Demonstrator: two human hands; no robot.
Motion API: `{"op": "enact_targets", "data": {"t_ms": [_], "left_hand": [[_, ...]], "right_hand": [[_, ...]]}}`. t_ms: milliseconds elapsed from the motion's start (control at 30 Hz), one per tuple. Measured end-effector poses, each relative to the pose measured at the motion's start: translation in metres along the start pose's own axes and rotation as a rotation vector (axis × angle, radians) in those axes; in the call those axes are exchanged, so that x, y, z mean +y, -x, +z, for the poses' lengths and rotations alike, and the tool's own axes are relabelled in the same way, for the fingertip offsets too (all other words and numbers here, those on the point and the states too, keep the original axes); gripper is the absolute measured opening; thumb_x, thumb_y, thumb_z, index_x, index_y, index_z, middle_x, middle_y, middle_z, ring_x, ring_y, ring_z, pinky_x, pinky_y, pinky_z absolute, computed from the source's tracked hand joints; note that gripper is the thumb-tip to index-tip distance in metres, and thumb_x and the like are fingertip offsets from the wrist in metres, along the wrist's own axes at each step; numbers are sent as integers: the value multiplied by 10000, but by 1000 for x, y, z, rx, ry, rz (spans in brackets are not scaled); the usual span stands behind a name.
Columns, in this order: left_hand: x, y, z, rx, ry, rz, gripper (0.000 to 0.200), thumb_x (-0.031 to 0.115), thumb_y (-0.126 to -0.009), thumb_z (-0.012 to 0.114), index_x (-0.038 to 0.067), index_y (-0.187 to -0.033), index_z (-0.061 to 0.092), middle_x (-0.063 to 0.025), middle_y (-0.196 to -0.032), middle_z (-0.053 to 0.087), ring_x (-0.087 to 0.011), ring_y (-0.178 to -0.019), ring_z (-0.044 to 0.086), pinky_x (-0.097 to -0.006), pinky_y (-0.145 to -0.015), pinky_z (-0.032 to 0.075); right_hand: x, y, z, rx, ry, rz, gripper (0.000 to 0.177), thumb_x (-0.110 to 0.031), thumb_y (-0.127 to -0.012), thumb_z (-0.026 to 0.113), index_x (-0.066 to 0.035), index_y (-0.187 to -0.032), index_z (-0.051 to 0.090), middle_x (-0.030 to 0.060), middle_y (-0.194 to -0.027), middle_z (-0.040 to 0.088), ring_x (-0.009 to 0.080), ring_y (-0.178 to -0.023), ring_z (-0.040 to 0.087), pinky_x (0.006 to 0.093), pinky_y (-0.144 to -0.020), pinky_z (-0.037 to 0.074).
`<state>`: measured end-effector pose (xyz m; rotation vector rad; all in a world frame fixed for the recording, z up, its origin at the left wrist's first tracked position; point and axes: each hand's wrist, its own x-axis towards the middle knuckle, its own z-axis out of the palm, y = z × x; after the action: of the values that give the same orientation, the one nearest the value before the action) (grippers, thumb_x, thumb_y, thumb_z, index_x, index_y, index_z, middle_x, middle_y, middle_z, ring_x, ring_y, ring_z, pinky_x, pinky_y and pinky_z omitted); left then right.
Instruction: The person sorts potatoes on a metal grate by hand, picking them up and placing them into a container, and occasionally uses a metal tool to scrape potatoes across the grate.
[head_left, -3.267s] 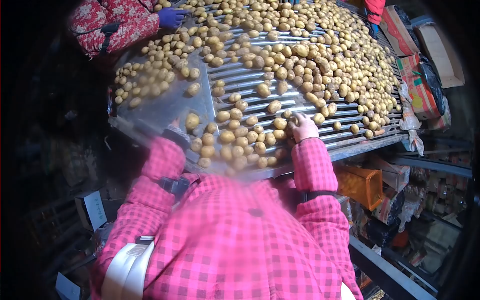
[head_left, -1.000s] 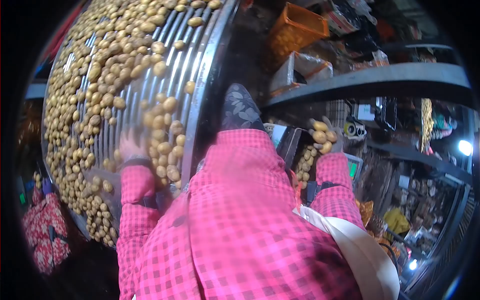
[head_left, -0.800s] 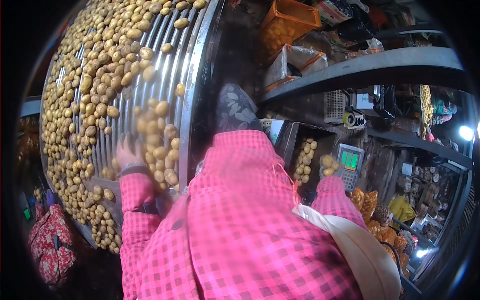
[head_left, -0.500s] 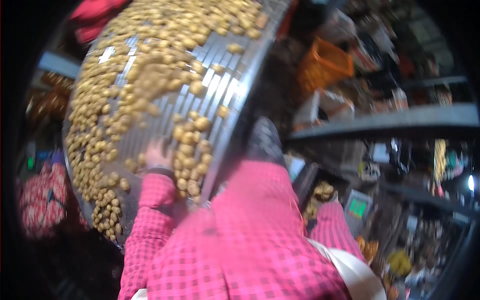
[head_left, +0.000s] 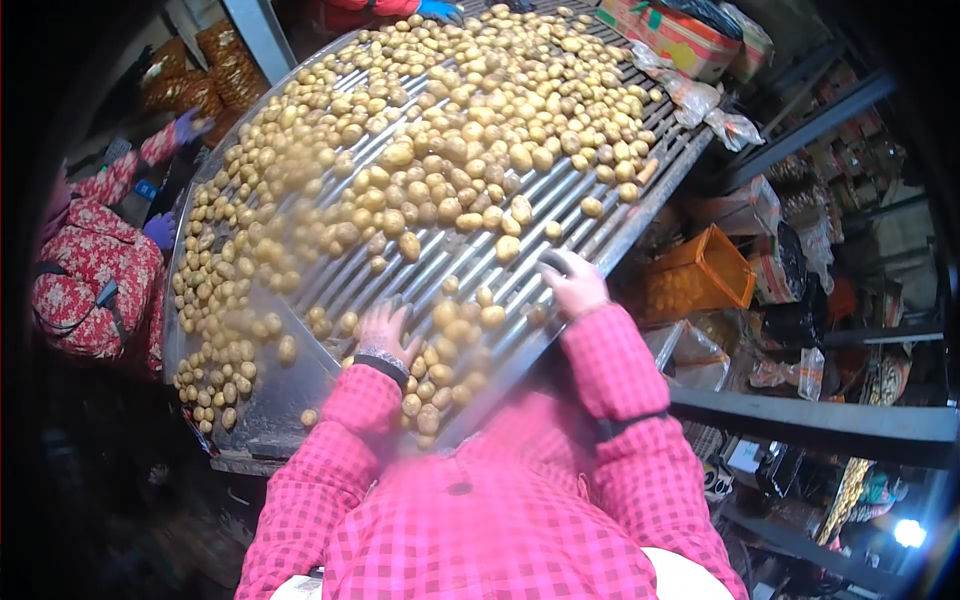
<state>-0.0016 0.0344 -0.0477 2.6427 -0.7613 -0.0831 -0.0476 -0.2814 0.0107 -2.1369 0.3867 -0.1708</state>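
Note:
Many yellow-brown potatoes (head_left: 480,185) lie over a metal table of parallel bars (head_left: 590,235). My left hand (head_left: 388,333) rests low on the bars with its fingers spread, holding nothing. Right beside it is a small heap of potatoes (head_left: 440,375), partly blurred. My right hand (head_left: 575,282) is at the table's right edge, fingers stretched toward the bars and apart. Its fingertips look dark, and no potato shows in it. Both arms wear pink checked sleeves.
At the left stands a person in a red floral top (head_left: 100,270) with purple gloves. A blue-gloved hand (head_left: 440,10) is at the far edge. To the right are an orange crate (head_left: 700,270), a metal beam (head_left: 820,420) and a carton (head_left: 670,40).
My right hand has come up from beside a crate of potatoes at the lower right to the table's edge. My left hand appears farther right, and the whole view has shifted.

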Motion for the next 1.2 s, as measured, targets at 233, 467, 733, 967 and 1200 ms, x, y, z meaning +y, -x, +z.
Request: {"op": "enact_targets", "data": {"t_ms": [233,467,733,967,1200], "left_hand": [[-2,2,1,5,46,-32,572,291,-662,685,75,-1165,520,-186,-1230,453,-353,-1147,409,-451,-990,297],[1,0,-7,-27,96,-36,536,317,-681,667,51,-1128,538,-192,-1199,459,-343,-1120,412,-460,-973,305],[-10,2,-5,75,459,-101,517,249,-694,653,82,-1164,517,-182,-1224,457,-342,-1083,468,-428,-956,351],[9,-33,-33,6,1818,-411,502,350,-849,503,146,-1288,371,-119,-1235,488,-305,-1078,509,-480,-881,441],[-4,22,-20,-63,2352,-769,443,428,-918,372,70,-1170,438,-172,-1074,547,-362,-941,558,-501,-722,509]], "right_hand": [[-20,-51,75,-95,725,-50,401,-250,-682,687,-143,-1055,585,169,-1088,483,356,-1007,490,430,-864,429],[-13,-125,31,56,617,188,394,-334,-781,617,-120,-1103,539,183,-1091,549,302,-1089,505,399,-887,420],[-26,-114,53,-366,349,162,417,-316,-765,658,-98,-1112,574,138,-1013,632,258,-935,606,347,-819,471],[-125,-93,120,-894,177,-357,488,-392,-775,640,-81,-1142,559,169,-1112,580,307,-1070,532,375,-914,419],[-130,-234,177,-185,487,-575,541,-301,-752,632,-113,-1231,464,195,-1255,426,361,-1102,465,423,-893,421]]}}
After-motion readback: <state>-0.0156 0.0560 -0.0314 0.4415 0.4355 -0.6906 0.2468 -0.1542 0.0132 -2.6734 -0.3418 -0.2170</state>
